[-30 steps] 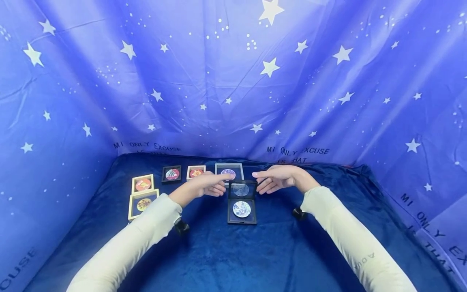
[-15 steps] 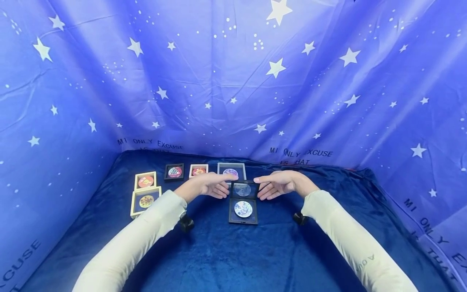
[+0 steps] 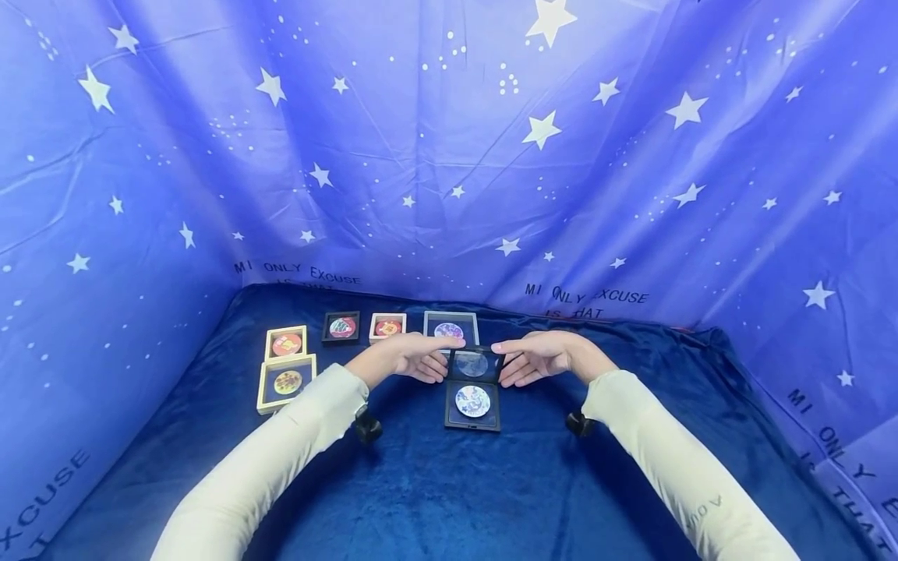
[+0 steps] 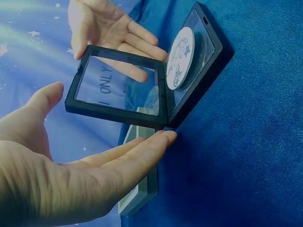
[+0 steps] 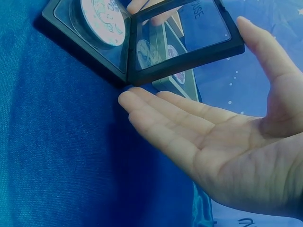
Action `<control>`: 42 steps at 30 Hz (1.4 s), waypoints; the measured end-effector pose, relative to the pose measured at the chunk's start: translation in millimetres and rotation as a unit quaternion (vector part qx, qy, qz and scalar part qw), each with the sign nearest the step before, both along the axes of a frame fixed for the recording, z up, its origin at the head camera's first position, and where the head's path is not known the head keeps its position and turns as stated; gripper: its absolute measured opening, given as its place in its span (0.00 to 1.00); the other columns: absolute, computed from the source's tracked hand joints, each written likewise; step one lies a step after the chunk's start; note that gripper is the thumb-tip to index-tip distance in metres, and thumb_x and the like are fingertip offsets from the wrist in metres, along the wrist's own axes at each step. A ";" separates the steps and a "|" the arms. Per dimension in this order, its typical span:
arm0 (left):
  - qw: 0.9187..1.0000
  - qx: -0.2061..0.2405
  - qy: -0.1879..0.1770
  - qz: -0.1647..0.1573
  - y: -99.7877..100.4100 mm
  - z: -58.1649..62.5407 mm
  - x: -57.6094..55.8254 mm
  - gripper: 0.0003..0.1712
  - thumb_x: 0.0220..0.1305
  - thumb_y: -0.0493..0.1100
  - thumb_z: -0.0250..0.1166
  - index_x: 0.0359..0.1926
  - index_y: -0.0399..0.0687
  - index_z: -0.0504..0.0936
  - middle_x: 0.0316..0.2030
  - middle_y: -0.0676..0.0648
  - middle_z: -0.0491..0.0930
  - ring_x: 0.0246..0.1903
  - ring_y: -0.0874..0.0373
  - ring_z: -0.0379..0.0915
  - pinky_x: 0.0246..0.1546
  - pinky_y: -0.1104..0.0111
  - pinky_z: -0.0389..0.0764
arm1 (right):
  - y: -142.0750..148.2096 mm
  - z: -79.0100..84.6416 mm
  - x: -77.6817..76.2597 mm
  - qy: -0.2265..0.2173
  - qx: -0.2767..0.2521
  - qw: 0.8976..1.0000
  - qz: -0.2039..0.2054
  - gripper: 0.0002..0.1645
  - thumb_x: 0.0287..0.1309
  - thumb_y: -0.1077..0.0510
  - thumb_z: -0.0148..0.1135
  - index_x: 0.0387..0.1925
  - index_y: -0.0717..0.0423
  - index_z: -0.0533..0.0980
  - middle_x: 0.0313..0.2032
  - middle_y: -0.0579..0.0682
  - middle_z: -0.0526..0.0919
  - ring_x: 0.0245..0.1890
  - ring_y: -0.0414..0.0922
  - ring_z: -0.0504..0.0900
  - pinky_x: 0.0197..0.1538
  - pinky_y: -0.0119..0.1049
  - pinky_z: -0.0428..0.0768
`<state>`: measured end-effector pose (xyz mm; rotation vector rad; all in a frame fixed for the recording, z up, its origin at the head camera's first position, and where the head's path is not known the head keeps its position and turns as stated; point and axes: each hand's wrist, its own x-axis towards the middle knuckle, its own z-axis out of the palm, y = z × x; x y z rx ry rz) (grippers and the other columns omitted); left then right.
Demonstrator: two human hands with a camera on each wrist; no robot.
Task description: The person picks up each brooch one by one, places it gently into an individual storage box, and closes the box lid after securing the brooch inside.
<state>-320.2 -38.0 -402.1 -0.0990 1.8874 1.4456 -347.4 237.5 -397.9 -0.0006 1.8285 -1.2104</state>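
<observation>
A black hinged display case (image 3: 473, 427) lies unfolded on the blue cloth, its clear-windowed lid (image 4: 71, 104) raised at the hinge. On the film of its lower half sits a round white badge (image 3: 473, 401) with blue print. My left hand (image 3: 414, 357) is at the lid's left side, fingers straight. In the left wrist view its fingertips lie by the hinge corner and its thumb is apart from the lid. My right hand (image 3: 543, 357) is at the right side, fingers straight by the hinge, its thumb (image 5: 251, 35) at the lid's upper edge; contact is unclear.
Behind the case stands a grey frame (image 3: 451, 318) with a purple disc. To its left are a small pale frame (image 3: 388, 318), a black frame (image 3: 341, 329) and two cream frames (image 3: 288, 382), each with a round badge. A starry curtain (image 3: 449, 156) encloses the table.
Both hands have come slightly lower, bringing the thumbs nearer the lid's top edge. The case keeps its place with its lid raised. The head view has shifted a little.
</observation>
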 end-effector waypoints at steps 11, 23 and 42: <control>1.000 0.008 -0.009 0.003 0.2 -4.0 -1.1 0.45 0.66 0.62 0.65 0.64 0.25 0.72 0.59 0.29 0.79 0.61 0.41 0.79 0.64 0.55 0.77 | 2.1 -5.6 -1.1 -0.005 -0.013 1.000 -0.013 0.37 0.71 0.40 0.58 0.63 0.66 0.66 0.58 0.68 0.82 0.58 0.57 0.84 0.65 0.48 0.79; 1.000 0.028 0.004 -0.010 -1.2 -4.8 -3.2 0.43 0.64 0.59 0.68 0.62 0.24 0.73 0.56 0.30 0.82 0.58 0.42 0.81 0.63 0.56 0.79 | 6.2 -2.0 0.1 0.006 -0.017 1.000 0.000 0.36 0.71 0.41 0.58 0.63 0.67 0.71 0.56 0.65 0.84 0.57 0.54 0.85 0.65 0.46 0.78; 0.997 0.026 0.042 -0.062 -6.8 -9.7 5.8 0.31 0.64 0.49 0.69 0.61 0.31 0.77 0.58 0.33 0.82 0.58 0.45 0.81 0.64 0.57 0.78 | 0.6 -3.7 9.9 0.043 -0.007 0.998 0.049 0.37 0.65 0.50 0.66 0.67 0.71 0.69 0.60 0.66 0.81 0.62 0.55 0.82 0.70 0.50 0.74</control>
